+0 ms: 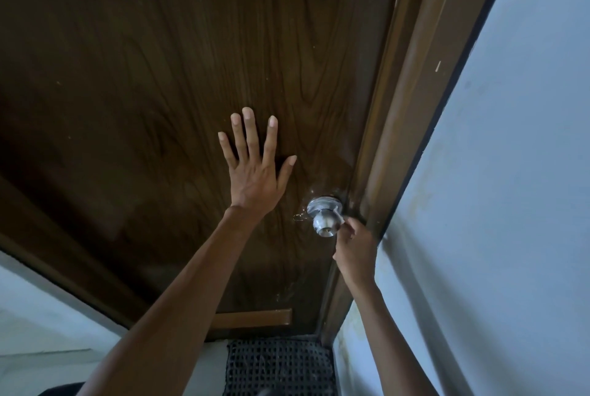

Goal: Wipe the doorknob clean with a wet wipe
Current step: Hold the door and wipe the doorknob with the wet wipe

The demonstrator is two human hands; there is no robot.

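Dark brown wood-grain door fills most of the view, seen from low and tilted. Landmark: the knob — silver metal, round, on a round silver plate, set near the door's right edge, hard against the frame.

Left hand: flat on the door, up and left of the knob, fingers spread, palm against the wood. Grasping nothing. Apart from the knob, not touching it.

Right hand: just right of and below the knob, fingers curled inward, closed around something at the knob's right side. A small sliver of white shows between fingertips and knob — looks like the wipe, mostly hidden in the fist, pressed to the knob's side. Can't tell how much of it is bunched inside.

A thin bit of metal, too small to identify, sticks out just left of the knob's plate.

Right of the frame: pale blue-grey wall. Below the knob, at the door's foot: a lighter wooden strip, then a dark woven mat on the floor. Pale wall also shows at lower left.
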